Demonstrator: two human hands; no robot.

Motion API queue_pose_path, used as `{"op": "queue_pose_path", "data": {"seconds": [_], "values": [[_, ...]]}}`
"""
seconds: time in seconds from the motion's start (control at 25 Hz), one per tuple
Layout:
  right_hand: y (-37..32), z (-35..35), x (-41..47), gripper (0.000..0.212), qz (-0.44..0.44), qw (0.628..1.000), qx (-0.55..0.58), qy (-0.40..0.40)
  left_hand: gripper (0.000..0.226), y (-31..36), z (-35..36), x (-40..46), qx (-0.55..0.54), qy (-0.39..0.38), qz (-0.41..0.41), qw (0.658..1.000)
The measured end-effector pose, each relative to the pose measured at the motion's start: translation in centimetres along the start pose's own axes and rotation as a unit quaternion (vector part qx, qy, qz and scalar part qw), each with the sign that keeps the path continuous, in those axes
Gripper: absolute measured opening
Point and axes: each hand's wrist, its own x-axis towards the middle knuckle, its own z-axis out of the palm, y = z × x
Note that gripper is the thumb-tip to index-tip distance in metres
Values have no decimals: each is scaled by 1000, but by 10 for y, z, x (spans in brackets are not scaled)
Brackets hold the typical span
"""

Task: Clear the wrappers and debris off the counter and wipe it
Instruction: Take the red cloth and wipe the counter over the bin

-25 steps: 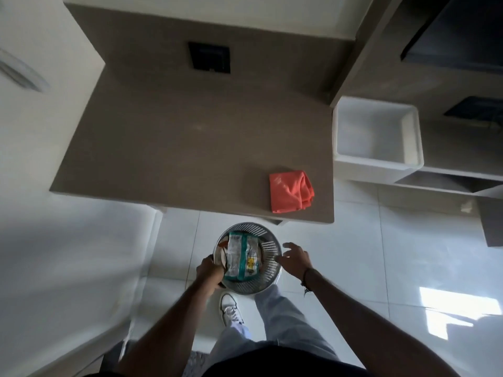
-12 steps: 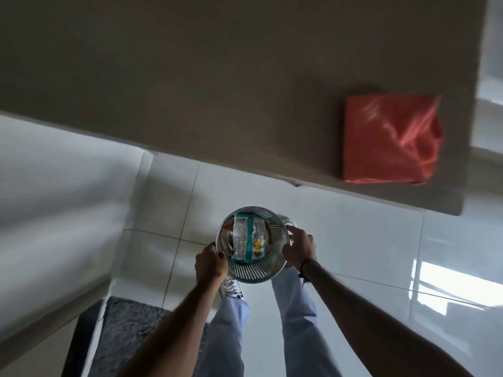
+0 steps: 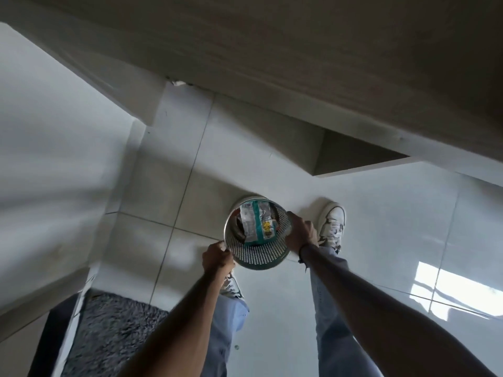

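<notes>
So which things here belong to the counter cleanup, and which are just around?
Job: perforated metal bin, teal snack wrapper inside it, left hand and right hand gripping its rim, counter.
Around: grey rug, white sneaker, tiled floor.

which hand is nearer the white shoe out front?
Right. The right hand grips the bin rim on the side next to the white shoe, almost beside it. The left hand holds the opposite rim, with the whole bin between it and the shoe.
</notes>
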Motion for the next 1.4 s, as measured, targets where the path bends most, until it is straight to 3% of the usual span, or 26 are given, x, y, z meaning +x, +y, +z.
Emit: {"op": "queue_pose_path", "data": {"seconds": [0.16,0.32,0.48,0.6,0.68,0.8,0.84,0.88,0.96,1.0,1.16,1.28,1.4], "values": [[-5,-29,-21,58,49,997,38,-39,55,10,-27,-34,-5,-74,19,997],[-33,-94,-111,36,13,994,107,13,41,43,-96,-138,136,-53,178,973],[-62,-179,-209,21,-38,982,157,100,24,94,-169,-257,189,-29,371,909],[-71,-237,-267,11,-106,954,158,231,18,135,-198,-331,173,-21,484,857],[-72,-273,-289,21,-146,910,171,348,15,170,-200,-363,148,-8,532,834],[-72,-338,-295,10,-143,857,236,436,13,233,-179,-394,69,-1,528,847],[-71,-357,-289,11,-121,859,249,432,16,254,-168,-403,55,-7,511,858],[-69,-374,-280,25,-94,872,244,415,20,274,-156,-409,56,-12,498,865],[-61,-395,-263,53,-46,913,221,339,24,307,-130,-416,95,-5,502,860],[-56,-407,-254,57,-32,930,220,292,23,322,-116,-419,111,5,509,853],[-23,-446,-224,45,-12,937,277,213,18,368,-68,-427,113,18,525,843],[10,-492,-197,36,25,917,339,210,13,419,-27,-434,125,12,547,828],[41,-548,-161,29,22,896,364,255,23,482,22,-449,132,-22,557,820]]}}
